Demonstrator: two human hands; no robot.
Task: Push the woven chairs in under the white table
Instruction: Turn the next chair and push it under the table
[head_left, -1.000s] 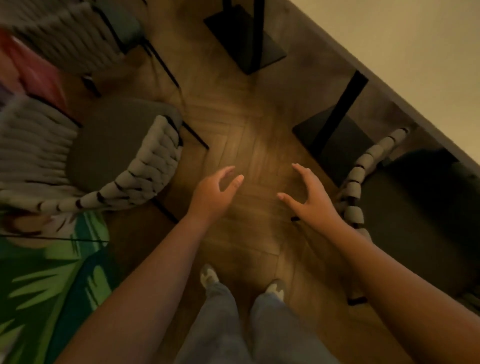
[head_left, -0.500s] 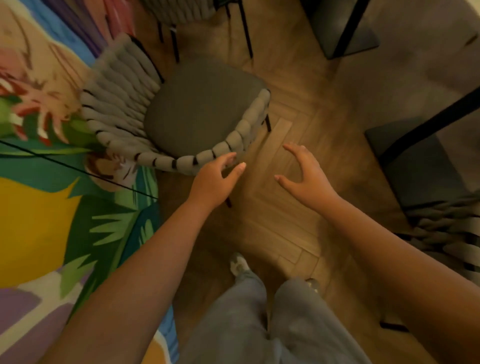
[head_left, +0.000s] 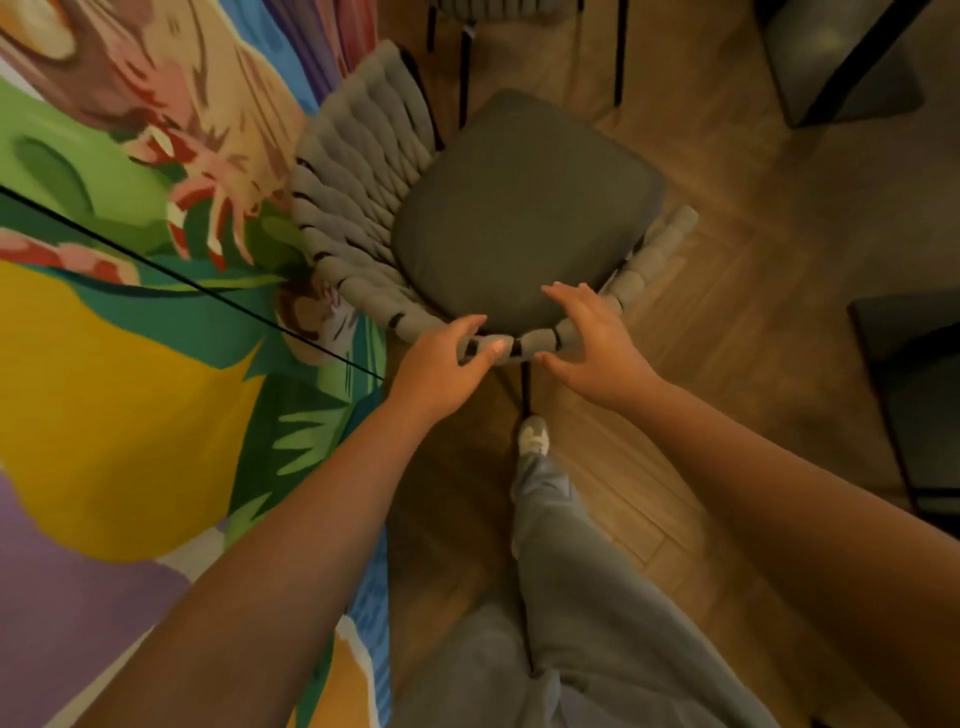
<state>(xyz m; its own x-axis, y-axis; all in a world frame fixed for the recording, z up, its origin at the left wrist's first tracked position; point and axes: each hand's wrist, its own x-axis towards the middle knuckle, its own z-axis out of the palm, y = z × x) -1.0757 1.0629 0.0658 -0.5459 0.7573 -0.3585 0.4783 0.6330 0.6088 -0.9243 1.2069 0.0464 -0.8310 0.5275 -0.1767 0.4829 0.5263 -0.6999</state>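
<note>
Hands (head_left: 519, 348) at woven chair (head_left: 524, 208), mural wall (head_left: 130, 364) beside.

I saw the woven chair (head_left: 498, 218) upright at frame centre, grey rope-wrapped back curving round a dark seat cushion, on thin black legs.

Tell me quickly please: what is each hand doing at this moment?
Left hand: fingers curl round the woven chair rail, gripping it.
Right hand: fingers spread over the same rail; a closed grip cannot be told.
</note>
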